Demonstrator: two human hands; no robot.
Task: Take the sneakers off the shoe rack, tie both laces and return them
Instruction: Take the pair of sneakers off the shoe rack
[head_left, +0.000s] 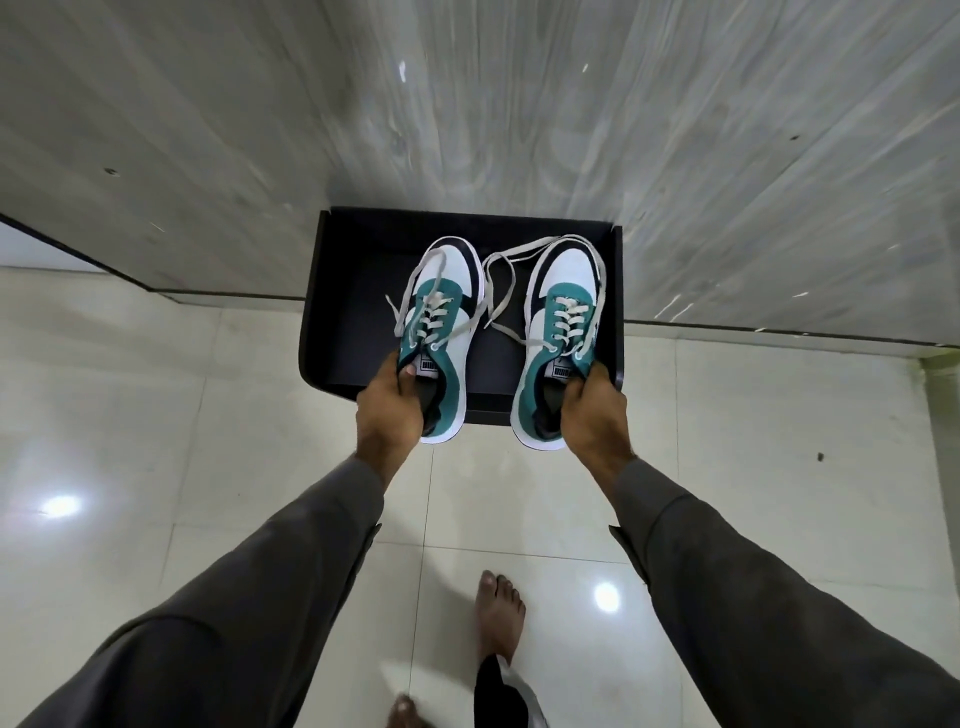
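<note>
Two teal, white and black sneakers are over the black shoe rack (358, 291), toes pointing to the wall. My left hand (392, 405) grips the left sneaker (441, 332) at its collar, thumb inside the opening. My right hand (592, 410) grips the right sneaker (558, 338) at its collar the same way. Both heels stick out past the rack's front edge. The grey-white laces (501, 291) are untied and trail loose between the shoes and over the toes. Whether the soles rest on the rack or hang just above it, I cannot tell.
The rack stands against a grey marbled wall (467, 104) on a glossy pale tiled floor (208, 415). My bare feet (498, 613) are on the tiles below. A wall corner juts out at the left.
</note>
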